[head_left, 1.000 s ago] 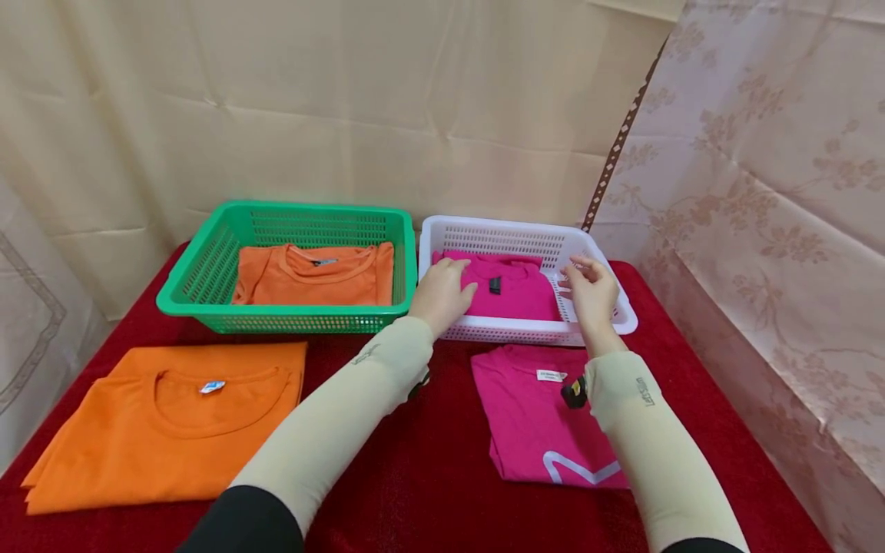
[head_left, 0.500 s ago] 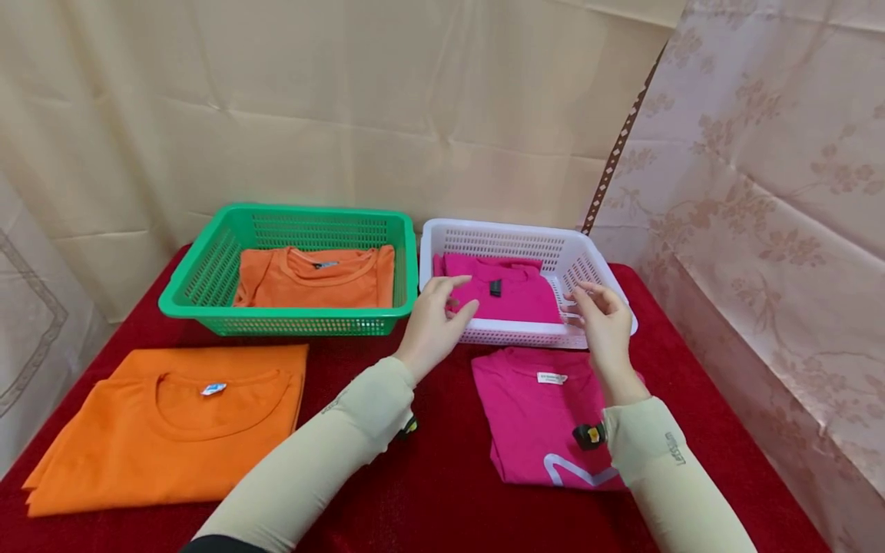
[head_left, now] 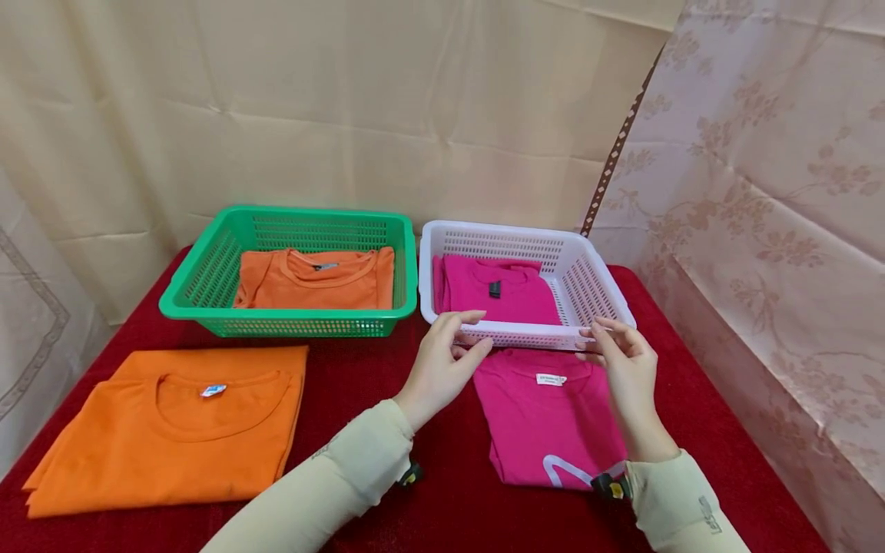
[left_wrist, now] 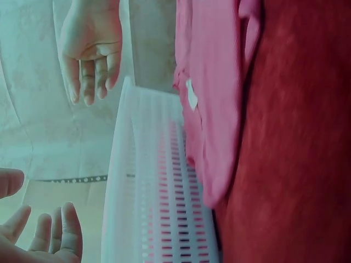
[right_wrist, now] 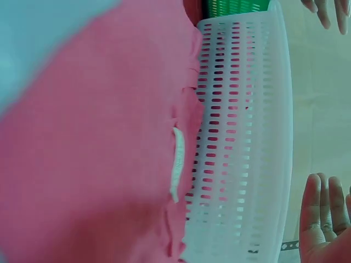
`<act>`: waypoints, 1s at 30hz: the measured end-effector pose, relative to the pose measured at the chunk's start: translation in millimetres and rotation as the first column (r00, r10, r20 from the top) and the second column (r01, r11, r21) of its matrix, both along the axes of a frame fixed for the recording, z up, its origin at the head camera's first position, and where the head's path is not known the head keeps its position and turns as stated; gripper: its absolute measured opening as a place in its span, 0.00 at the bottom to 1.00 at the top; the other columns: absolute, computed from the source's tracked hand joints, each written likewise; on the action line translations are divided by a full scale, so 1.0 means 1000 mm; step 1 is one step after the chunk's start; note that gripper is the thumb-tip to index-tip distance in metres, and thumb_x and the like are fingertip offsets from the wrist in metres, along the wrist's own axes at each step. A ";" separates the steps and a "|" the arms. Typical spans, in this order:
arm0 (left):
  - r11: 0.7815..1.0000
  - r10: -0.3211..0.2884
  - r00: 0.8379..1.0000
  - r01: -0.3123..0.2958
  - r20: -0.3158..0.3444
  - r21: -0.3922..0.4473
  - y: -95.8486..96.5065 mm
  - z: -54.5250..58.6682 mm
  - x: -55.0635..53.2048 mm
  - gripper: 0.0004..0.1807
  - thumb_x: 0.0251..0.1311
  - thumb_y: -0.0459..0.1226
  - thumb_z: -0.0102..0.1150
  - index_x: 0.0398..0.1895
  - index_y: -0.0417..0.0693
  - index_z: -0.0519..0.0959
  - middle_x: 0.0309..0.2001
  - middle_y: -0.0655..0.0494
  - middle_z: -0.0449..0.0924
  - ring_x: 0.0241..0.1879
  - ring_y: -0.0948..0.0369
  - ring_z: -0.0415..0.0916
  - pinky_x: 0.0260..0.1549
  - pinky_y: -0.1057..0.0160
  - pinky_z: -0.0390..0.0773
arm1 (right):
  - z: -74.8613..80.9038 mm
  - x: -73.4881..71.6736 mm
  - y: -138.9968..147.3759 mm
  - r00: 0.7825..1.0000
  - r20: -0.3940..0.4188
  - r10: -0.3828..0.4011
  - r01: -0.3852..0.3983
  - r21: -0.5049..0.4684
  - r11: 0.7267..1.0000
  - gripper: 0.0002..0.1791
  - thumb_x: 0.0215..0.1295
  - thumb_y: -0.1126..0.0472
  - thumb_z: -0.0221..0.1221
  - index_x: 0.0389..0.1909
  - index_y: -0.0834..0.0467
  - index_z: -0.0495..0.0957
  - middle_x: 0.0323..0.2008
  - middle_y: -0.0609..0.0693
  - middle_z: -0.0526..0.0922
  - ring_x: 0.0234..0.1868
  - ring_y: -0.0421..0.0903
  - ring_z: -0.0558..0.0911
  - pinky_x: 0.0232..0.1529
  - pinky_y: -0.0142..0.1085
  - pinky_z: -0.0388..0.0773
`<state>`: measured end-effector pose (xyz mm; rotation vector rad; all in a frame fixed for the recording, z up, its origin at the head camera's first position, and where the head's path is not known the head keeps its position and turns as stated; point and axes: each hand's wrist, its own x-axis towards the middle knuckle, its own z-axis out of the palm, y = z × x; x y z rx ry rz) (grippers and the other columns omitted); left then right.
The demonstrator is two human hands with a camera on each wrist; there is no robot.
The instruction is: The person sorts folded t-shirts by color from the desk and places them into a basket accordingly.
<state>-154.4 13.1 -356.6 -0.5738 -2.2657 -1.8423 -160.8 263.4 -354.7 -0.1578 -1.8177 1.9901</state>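
Black-labelled pink shirt (head_left: 505, 301) is being held by the white basket (head_left: 525, 329), an orange shirt (head_left: 325, 290) by the green basket (head_left: 290, 313). Fingers loosely parted, the left hand (head_left: 445, 365) and right hand (head_left: 628, 372) are being drawn nearer the white-labelled pink shirt (head_left: 546, 422) in front than half a second earlier.

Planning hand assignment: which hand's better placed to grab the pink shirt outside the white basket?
Probably right: in the head view, the right hand overlaps the upper right corner of that pink shirt; the left hand sits mostly left of it.
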 end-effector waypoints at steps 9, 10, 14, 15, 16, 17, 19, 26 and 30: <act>0.998 -0.066 0.994 0.065 0.088 0.016 0.007 -0.012 0.021 0.25 0.65 0.38 0.61 0.64 0.42 0.71 0.59 0.47 0.73 0.50 0.52 0.77 0.45 0.66 0.79 | -0.014 0.021 0.014 0.999 0.049 0.013 -0.011 -0.036 0.999 0.05 0.68 0.68 0.60 0.42 0.60 0.81 0.29 0.46 0.88 0.26 0.41 0.87 0.29 0.34 0.85; 0.997 -0.075 0.992 0.073 0.103 0.025 0.008 -0.013 0.023 0.26 0.66 0.38 0.61 0.65 0.42 0.70 0.59 0.47 0.72 0.50 0.52 0.76 0.46 0.66 0.79 | -0.016 0.023 0.016 0.999 0.052 0.009 -0.007 -0.036 0.999 0.05 0.68 0.68 0.60 0.41 0.59 0.81 0.29 0.46 0.88 0.26 0.41 0.88 0.29 0.34 0.85; 0.994 -0.101 0.981 0.092 0.163 0.063 0.013 -0.020 0.028 0.31 0.66 0.39 0.60 0.70 0.43 0.64 0.62 0.45 0.69 0.52 0.50 0.75 0.49 0.62 0.79 | -0.019 0.027 0.028 0.998 0.061 -0.026 0.029 -0.057 0.998 0.06 0.68 0.68 0.59 0.40 0.56 0.81 0.29 0.45 0.89 0.26 0.42 0.88 0.28 0.34 0.85; 0.993 -0.104 0.979 0.093 0.176 0.070 0.014 -0.021 0.029 0.32 0.66 0.39 0.60 0.71 0.44 0.63 0.62 0.45 0.68 0.52 0.50 0.75 0.49 0.60 0.79 | -0.019 0.028 0.032 0.997 0.065 -0.039 0.043 -0.066 0.997 0.06 0.67 0.68 0.60 0.40 0.56 0.81 0.29 0.46 0.89 0.25 0.42 0.88 0.28 0.34 0.85; 0.993 -0.107 0.976 0.093 0.191 0.078 0.015 -0.022 0.030 0.33 0.66 0.39 0.60 0.72 0.44 0.62 0.62 0.44 0.68 0.53 0.49 0.75 0.50 0.58 0.79 | -0.020 0.029 0.035 0.997 0.068 -0.048 0.053 -0.073 0.996 0.05 0.67 0.68 0.60 0.40 0.56 0.81 0.29 0.46 0.89 0.25 0.42 0.88 0.27 0.34 0.85; 0.992 -0.108 0.973 0.093 0.204 0.082 0.016 -0.024 0.030 0.34 0.66 0.39 0.61 0.72 0.44 0.61 0.63 0.43 0.67 0.53 0.48 0.75 0.51 0.57 0.79 | -0.020 0.030 0.039 0.996 0.075 -0.057 0.063 -0.072 0.995 0.05 0.67 0.68 0.60 0.40 0.56 0.81 0.30 0.45 0.89 0.25 0.42 0.88 0.27 0.33 0.85; 0.992 -0.113 0.966 0.094 0.232 0.089 0.017 -0.026 0.031 0.35 0.65 0.39 0.61 0.73 0.44 0.60 0.64 0.42 0.67 0.55 0.46 0.75 0.52 0.53 0.79 | -0.022 0.032 0.046 0.993 0.099 -0.062 0.068 -0.057 0.996 0.06 0.67 0.67 0.60 0.42 0.55 0.81 0.31 0.43 0.89 0.26 0.41 0.88 0.28 0.32 0.85; 0.986 -0.166 0.926 0.144 0.339 0.088 0.021 -0.032 0.035 0.42 0.65 0.43 0.61 0.78 0.47 0.52 0.69 0.38 0.62 0.62 0.40 0.69 0.57 0.46 0.76 | -0.028 0.036 0.070 0.981 0.193 0.024 -0.028 0.019 0.999 0.31 0.69 0.64 0.60 0.71 0.57 0.62 0.36 0.33 0.87 0.31 0.35 0.88 0.33 0.27 0.84; 0.982 -0.189 0.912 0.169 0.363 0.085 0.023 -0.038 0.038 0.46 0.64 0.46 0.62 0.79 0.47 0.49 0.72 0.37 0.58 0.67 0.39 0.63 0.61 0.41 0.72 | -0.033 0.038 0.081 0.965 0.255 0.055 -0.068 0.041 0.997 0.46 0.68 0.64 0.60 0.79 0.59 0.43 0.36 0.28 0.84 0.32 0.31 0.87 0.33 0.26 0.83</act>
